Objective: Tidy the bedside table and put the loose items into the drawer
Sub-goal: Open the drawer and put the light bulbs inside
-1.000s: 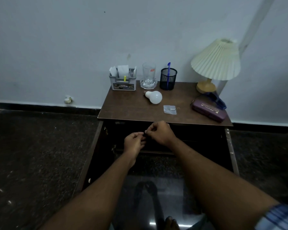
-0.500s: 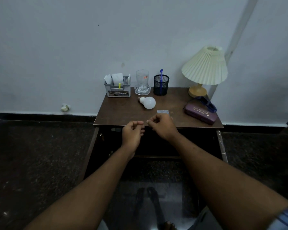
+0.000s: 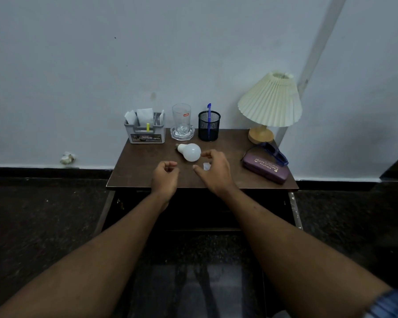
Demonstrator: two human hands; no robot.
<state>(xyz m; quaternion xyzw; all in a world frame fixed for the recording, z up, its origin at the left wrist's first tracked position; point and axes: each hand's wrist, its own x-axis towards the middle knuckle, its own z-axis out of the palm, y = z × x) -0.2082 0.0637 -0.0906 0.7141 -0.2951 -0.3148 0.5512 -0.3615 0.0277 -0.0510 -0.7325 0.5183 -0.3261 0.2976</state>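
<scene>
The small clear plastic packet (image 3: 206, 166) on the brown wooden bedside table (image 3: 133, 171) is mostly covered by the right hand (image 3: 214, 171). What the curled left hand (image 3: 166, 177) encloses cannot be told. The open dark drawer (image 3: 198, 211) is lost in shadow.

1. We see the bedside table (image 3: 143, 173) topped in brown wood-grain board, smooth with a dull sheen.
2. The bulb (image 3: 191, 153) has a frosted, matt white dome.
3. The tumbler (image 3: 181, 118) is clear, glossy glass, and stands in a cut-glass dish (image 3: 182, 135).
4. The pen holder (image 3: 209, 128) is black metal mesh.
5. The organiser (image 3: 145, 135) is grey moulded plastic and holds white paper slips (image 3: 145, 115).
6. The lamp shade (image 3: 270, 104) is cream and pleated; we cannot tell whether it is cloth or paper. The lamp base (image 3: 260, 135) looks like pale wood.
7. The case (image 3: 265, 169) is matt purple with gold lettering, and the sunglasses (image 3: 275, 153) are glossy blue plastic.
8. The floor (image 3: 193, 285) is dark speckled stone, polished enough to mirror.
</scene>
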